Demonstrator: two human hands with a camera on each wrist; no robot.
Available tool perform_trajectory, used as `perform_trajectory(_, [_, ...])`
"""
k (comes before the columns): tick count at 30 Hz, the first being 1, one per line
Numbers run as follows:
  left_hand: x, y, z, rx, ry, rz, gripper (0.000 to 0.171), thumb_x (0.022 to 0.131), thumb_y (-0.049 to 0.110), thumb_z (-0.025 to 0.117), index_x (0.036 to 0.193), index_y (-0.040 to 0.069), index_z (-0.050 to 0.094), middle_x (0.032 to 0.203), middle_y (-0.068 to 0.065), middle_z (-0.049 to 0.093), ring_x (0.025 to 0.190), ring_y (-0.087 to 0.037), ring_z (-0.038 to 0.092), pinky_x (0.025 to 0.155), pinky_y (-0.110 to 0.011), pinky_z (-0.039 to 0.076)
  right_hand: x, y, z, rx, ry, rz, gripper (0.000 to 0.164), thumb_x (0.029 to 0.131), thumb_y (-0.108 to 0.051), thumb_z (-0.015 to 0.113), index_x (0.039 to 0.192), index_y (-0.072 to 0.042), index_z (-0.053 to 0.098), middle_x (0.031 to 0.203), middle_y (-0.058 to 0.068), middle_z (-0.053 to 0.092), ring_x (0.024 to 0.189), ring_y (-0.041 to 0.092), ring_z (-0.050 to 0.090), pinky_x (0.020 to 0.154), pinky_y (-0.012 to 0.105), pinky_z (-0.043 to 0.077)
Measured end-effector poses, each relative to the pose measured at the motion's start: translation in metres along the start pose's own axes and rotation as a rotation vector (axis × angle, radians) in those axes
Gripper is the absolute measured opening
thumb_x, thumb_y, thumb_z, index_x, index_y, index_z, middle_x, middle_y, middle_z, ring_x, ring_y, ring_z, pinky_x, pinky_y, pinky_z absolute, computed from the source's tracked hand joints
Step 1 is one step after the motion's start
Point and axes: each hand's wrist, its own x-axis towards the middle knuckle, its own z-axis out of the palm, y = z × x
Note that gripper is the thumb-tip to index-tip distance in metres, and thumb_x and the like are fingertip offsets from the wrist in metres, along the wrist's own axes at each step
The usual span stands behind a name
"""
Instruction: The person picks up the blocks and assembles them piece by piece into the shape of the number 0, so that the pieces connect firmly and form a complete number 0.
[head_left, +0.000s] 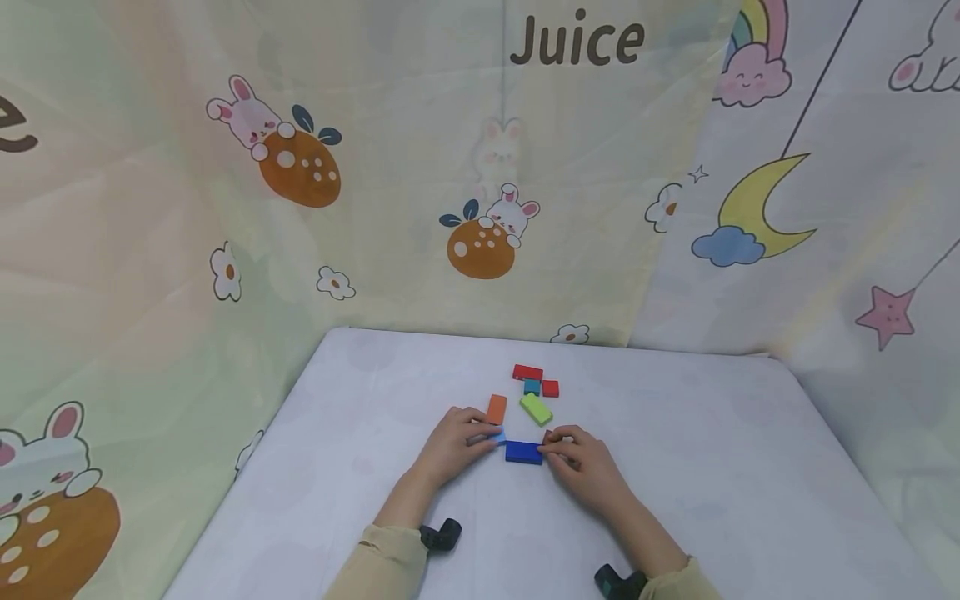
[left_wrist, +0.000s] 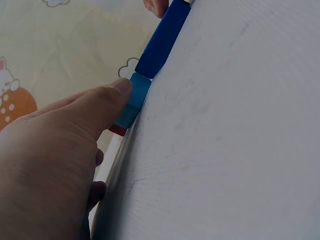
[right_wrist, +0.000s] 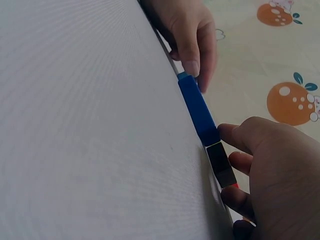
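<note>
Near the middle of the table my left hand (head_left: 459,443) pinches a light blue block (head_left: 499,437) between thumb and fingers. Its thumb lies on the block's face in the left wrist view. A longer dark blue block (head_left: 523,452) adjoins it on the right. My right hand (head_left: 587,467) has its thumb (right_wrist: 234,134) at the right end of the dark blue block. Curled fingers of that hand hold a dark red block (head_left: 547,435), which looks nearly black (right_wrist: 221,162) in the right wrist view and is partly hidden.
Behind the hands lie an orange block (head_left: 497,408), a lime green block (head_left: 536,409), a teal block (head_left: 532,387), a long red block (head_left: 528,372) and a small red block (head_left: 551,388). The white-covered table (head_left: 675,417) meets printed cloth walls at the back.
</note>
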Motion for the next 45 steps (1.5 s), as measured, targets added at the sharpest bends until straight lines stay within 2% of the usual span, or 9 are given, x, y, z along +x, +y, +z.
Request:
perform_trajectory(10, [0.0, 0.004, -0.002, -0.025, 0.039, -0.027, 0.026, 0.09, 0.041, 0.071, 0.115, 0.035, 0.073, 0.114, 0.011, 0.064, 0.103, -0.009, 0.053, 0.09, -0.03, 0.05, 0.001, 0.001, 0.002, -0.004, 0.012, -0.011, 0.016, 0.091, -0.024, 0.071, 0.103, -0.034, 0.077, 0.118, -0.01, 0.062, 0.112, 0.016, 0.057, 0.098, 0.047, 0.05])
perform_trajectory(21, [0.003, 0.005, -0.001, -0.038, 0.001, -0.032, 0.03, 0.089, 0.044, 0.07, 0.117, 0.035, 0.072, 0.118, 0.011, 0.063, 0.106, -0.01, 0.054, 0.091, -0.031, 0.05, 0.001, 0.003, 0.0, 0.008, 0.008, -0.02, 0.015, 0.092, -0.026, 0.07, 0.103, -0.031, 0.078, 0.117, -0.011, 0.062, 0.112, 0.015, 0.057, 0.098, 0.047, 0.05])
perform_trajectory(23, [0.004, 0.004, -0.001, -0.067, 0.015, -0.064, 0.029, 0.09, 0.044, 0.069, 0.117, 0.034, 0.072, 0.12, 0.01, 0.062, 0.11, -0.011, 0.053, 0.095, -0.033, 0.05, 0.001, 0.002, -0.001, 0.013, 0.002, -0.009, 0.014, 0.092, -0.027, 0.07, 0.103, -0.032, 0.078, 0.118, -0.011, 0.062, 0.113, 0.015, 0.057, 0.099, 0.047, 0.049])
perform_trajectory(27, [0.006, -0.001, 0.001, -0.111, 0.099, -0.175, 0.028, 0.097, 0.041, 0.06, 0.121, 0.031, 0.07, 0.127, 0.008, 0.06, 0.121, -0.015, 0.051, 0.103, -0.038, 0.048, 0.001, 0.001, 0.0, 0.018, -0.006, 0.002, 0.014, 0.092, -0.026, 0.07, 0.102, -0.033, 0.077, 0.118, -0.011, 0.062, 0.114, 0.015, 0.056, 0.1, 0.047, 0.048])
perform_trajectory(30, [0.007, -0.004, 0.003, -0.076, 0.12, -0.22, 0.032, 0.101, 0.041, 0.052, 0.128, 0.031, 0.067, 0.133, 0.007, 0.059, 0.127, -0.018, 0.049, 0.108, -0.041, 0.044, 0.001, 0.002, 0.001, 0.015, -0.006, 0.007, 0.015, 0.092, -0.025, 0.07, 0.102, -0.034, 0.077, 0.118, -0.011, 0.061, 0.114, 0.015, 0.056, 0.1, 0.047, 0.048])
perform_trajectory(35, [0.005, -0.004, 0.003, 0.012, 0.059, -0.178, 0.034, 0.101, 0.043, 0.051, 0.132, 0.034, 0.064, 0.134, 0.006, 0.061, 0.128, -0.022, 0.05, 0.108, -0.046, 0.041, 0.001, 0.002, 0.003, 0.008, -0.006, 0.012, 0.016, 0.092, -0.025, 0.07, 0.103, -0.034, 0.077, 0.119, -0.011, 0.061, 0.114, 0.015, 0.056, 0.1, 0.047, 0.047])
perform_trajectory(45, [0.004, 0.0, 0.001, 0.098, -0.021, -0.118, 0.039, 0.101, 0.048, 0.049, 0.139, 0.04, 0.055, 0.139, 0.009, 0.058, 0.132, -0.023, 0.047, 0.109, -0.048, 0.038, 0.0, -0.001, -0.002, 0.006, 0.012, -0.028, 0.015, 0.091, -0.024, 0.071, 0.102, -0.032, 0.078, 0.116, -0.011, 0.063, 0.11, 0.014, 0.057, 0.096, 0.045, 0.048])
